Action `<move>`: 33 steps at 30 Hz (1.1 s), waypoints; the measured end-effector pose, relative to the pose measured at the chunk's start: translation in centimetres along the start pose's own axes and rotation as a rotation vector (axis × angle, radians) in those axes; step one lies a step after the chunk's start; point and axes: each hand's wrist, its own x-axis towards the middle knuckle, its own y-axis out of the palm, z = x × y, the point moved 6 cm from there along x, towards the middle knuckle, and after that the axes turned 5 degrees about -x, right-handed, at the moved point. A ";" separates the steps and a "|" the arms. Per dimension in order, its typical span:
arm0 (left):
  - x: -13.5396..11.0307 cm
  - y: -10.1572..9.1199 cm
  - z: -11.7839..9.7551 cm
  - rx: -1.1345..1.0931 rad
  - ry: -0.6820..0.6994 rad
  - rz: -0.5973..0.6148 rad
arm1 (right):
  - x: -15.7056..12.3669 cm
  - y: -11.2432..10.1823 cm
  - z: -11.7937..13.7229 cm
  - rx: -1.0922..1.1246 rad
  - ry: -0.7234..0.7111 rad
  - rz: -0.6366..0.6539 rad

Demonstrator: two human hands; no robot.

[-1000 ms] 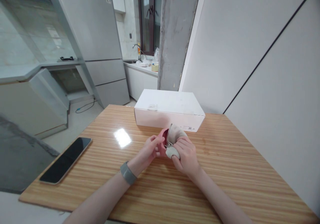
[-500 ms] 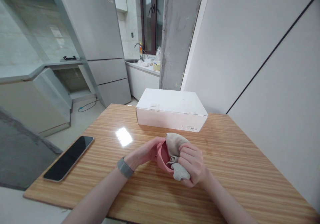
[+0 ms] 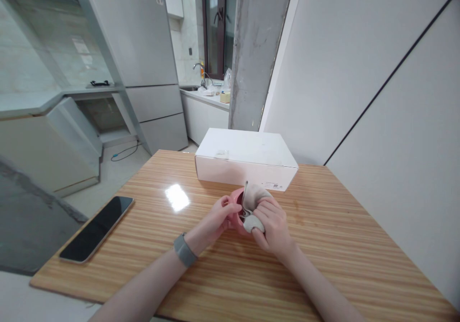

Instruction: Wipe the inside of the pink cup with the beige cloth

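Pink and small, the cup (image 3: 235, 212) sits between our two hands just above the surface (image 3: 323, 264), in front of the white box (image 3: 247, 161). Our left hand (image 3: 217, 219) has its fingers closed on the cup's near side. Our right hand (image 3: 273, 224) has its fingers clamped on a beige cloth (image 3: 253, 202), pressed into the cup's mouth. Half a second ago the cup was tipped more toward us, showing its inside, and the cloth hung lower under the right hand; now both hands sit further from us, nearer the box, and the cloth is bunched higher. A dark phone (image 3: 96, 229) lies well apart at the left edge. Beyond stand a grey fridge (image 3: 143, 49), a concrete pillar (image 3: 255, 49) and a sink counter (image 3: 204, 97).
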 end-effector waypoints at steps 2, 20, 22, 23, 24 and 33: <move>-0.1 0.3 0.4 -0.104 0.038 -0.003 | -0.1 0.1 -0.2 -0.007 0.048 -0.025; -0.5 -0.6 -0.6 0.229 -0.181 0.133 | -1.0 -0.6 1.6 0.148 -0.236 -0.027; -0.5 -0.3 -0.8 0.226 -0.167 0.143 | -0.8 -0.7 1.1 0.148 -0.216 -0.009; -0.5 -0.1 -0.9 0.219 -0.148 0.132 | -0.8 -0.8 0.8 0.150 -0.199 0.001; -0.5 -0.1 -1.0 0.209 -0.124 0.109 | -0.7 -0.8 0.5 0.150 -0.179 0.010; -0.2 0.6 -0.3 -0.108 -0.016 -0.087 | -0.6 0.5 -0.1 0.022 0.054 -0.088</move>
